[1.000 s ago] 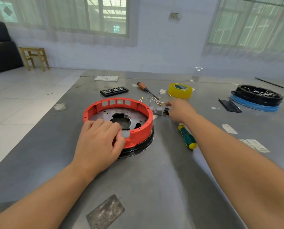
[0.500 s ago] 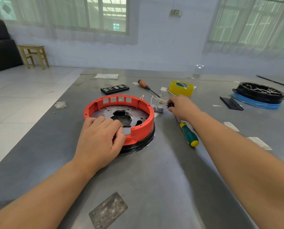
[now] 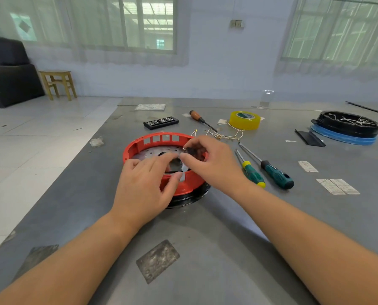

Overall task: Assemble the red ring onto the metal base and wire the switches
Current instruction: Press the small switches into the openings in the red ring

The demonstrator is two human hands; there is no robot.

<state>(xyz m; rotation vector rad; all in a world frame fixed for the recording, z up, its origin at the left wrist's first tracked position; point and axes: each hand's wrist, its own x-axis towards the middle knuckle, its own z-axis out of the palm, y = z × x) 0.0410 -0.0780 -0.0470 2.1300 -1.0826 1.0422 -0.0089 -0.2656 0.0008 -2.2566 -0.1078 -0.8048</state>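
The red ring [image 3: 159, 138] sits on the metal base [image 3: 155, 153], stacked on a black disc [image 3: 190, 198] on the grey table. My left hand [image 3: 144, 186] rests on the ring's near rim, its thumb pressing the outer wall and its fingers reaching inside. My right hand [image 3: 212, 164] hovers over the ring's right side and pinches a small dark switch [image 3: 191, 150] between thumb and fingers. Thin white wires with brass ends [image 3: 225, 135] lie just behind the ring.
Two green-handled screwdrivers [image 3: 252, 173] [image 3: 276, 175] lie to the right of the ring. Behind it are a wooden-handled screwdriver [image 3: 200, 119], yellow tape [image 3: 245, 119] and a black bit case [image 3: 161, 122]. A black-and-blue round tray [image 3: 346, 128] stands far right. The table's left edge [image 3: 73, 159] drops to tiled floor.
My right hand came back from the wires behind the ring, carrying a small switch, and now holds it over the ring's right side. My left hand's fingers slid further inside the ring.
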